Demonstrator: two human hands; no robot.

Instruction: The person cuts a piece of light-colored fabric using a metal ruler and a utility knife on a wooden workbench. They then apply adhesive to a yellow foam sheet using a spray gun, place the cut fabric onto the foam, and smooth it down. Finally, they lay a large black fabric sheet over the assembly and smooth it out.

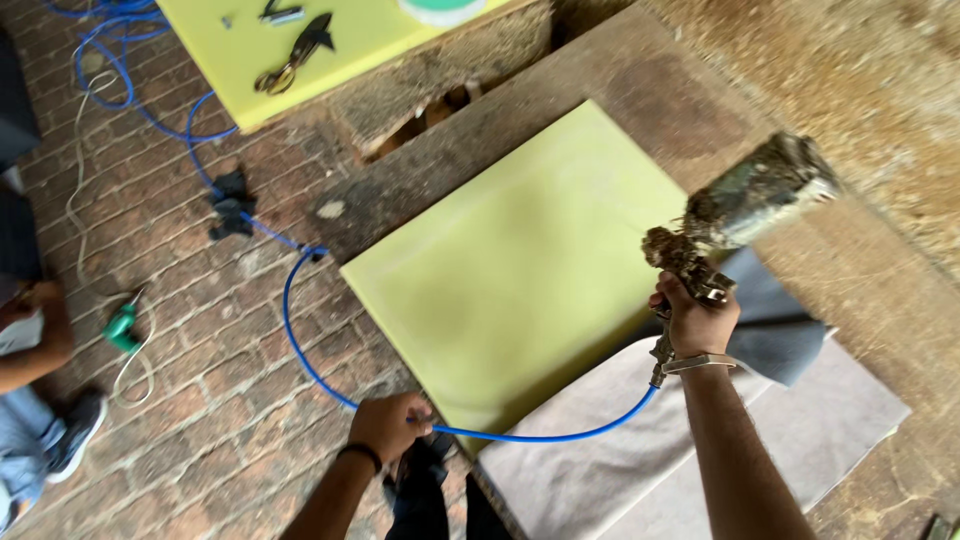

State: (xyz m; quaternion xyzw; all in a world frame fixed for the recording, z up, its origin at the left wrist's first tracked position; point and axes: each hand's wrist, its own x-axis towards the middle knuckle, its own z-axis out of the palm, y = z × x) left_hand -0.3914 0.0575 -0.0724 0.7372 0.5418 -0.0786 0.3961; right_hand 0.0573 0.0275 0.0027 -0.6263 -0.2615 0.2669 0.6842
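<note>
My right hand (pixel 697 318) is clamped on the spray gun (pixel 700 262) grip, gun raised over the right edge of the yellow-green foam slab (pixel 520 270). Crusted cup (pixel 762 192) on top; contents not visible. Left hand (pixel 390 425) closed round the blue hose (pixel 300 340), near-left of the slab. Hose end far left is cut off. Scissors (pixel 295 55) on a second foam piece (pixel 360 30), far left.

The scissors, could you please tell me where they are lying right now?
In the head view, the scissors lie at the upper left on a yellow foam sheet, far from both hands, beside a small dark tool near the top edge.
</note>
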